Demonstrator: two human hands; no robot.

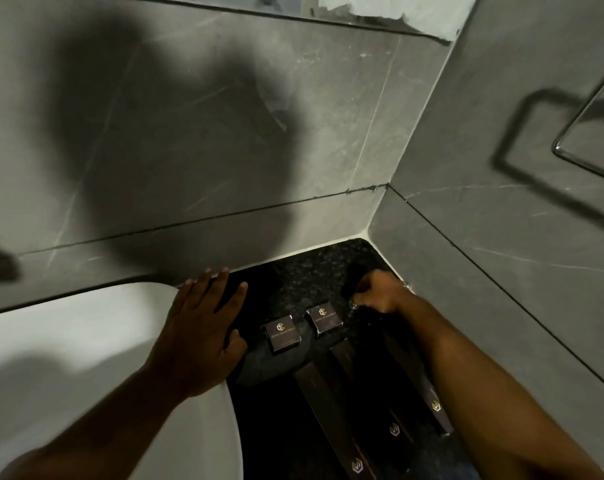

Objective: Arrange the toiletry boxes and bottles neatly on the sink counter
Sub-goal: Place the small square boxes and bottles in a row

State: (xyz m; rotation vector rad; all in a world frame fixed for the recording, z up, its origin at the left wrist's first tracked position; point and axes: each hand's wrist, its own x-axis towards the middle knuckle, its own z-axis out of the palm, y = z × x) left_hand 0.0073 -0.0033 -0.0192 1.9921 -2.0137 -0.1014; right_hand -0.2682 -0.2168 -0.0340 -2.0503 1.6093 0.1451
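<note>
Two small dark square boxes with gold logos lie side by side on the black speckled counter (307,268), the left box (282,332) and the right box (324,318). Nearer me, three long dark boxes lie roughly parallel: one (328,410), a second (373,400) and a third (432,403) partly under my right forearm. My left hand (203,327) rests flat with fingers apart on the sink rim, just left of the small boxes. My right hand (380,294) is closed around a dark bottle (354,282) near the back right corner; the bottle is hard to make out.
A white sink basin (86,341) fills the lower left. Grey tiled walls (224,133) meet at the corner right behind the counter. A metal rail (570,133) hangs on the right wall. My shadow falls across the back wall.
</note>
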